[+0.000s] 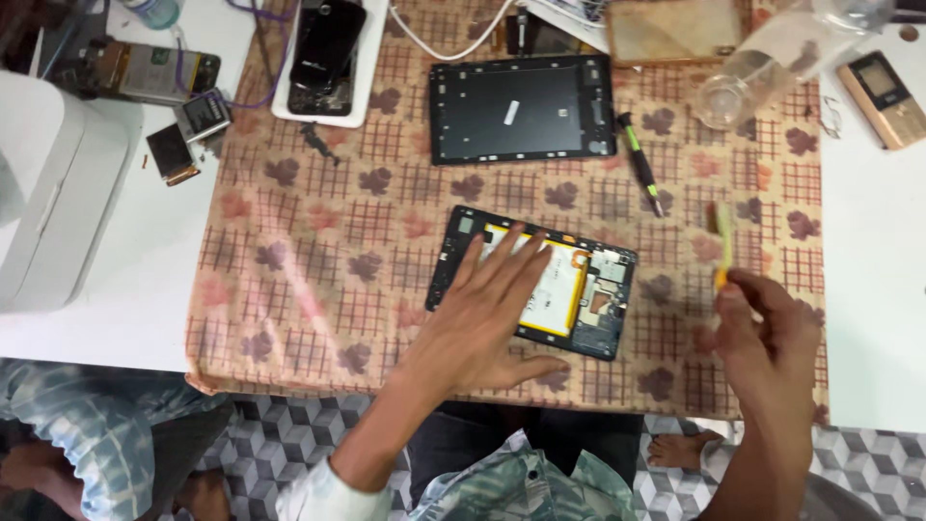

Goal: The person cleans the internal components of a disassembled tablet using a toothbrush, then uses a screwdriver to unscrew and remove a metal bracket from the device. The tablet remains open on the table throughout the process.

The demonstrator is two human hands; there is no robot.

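An opened tablet body (598, 299) with a yellow battery (559, 285) and bare circuit board lies on the patterned cloth (318, 251). My left hand (482, 314) rests flat on it, fingers spread over the battery. My right hand (762, 333) hovers to the right of the tablet, blurred, pinching a thin yellow-green tool (722, 246) that points up. A separate black tablet back panel (521, 108) lies further away on the cloth.
A green-handled screwdriver (639, 162) lies right of the back panel. A clear plastic bottle (762, 63), a gold keypad phone (883, 96), a black phone on a white tray (326, 48), loose batteries (188, 130) and a white box (48, 193) surround the cloth.
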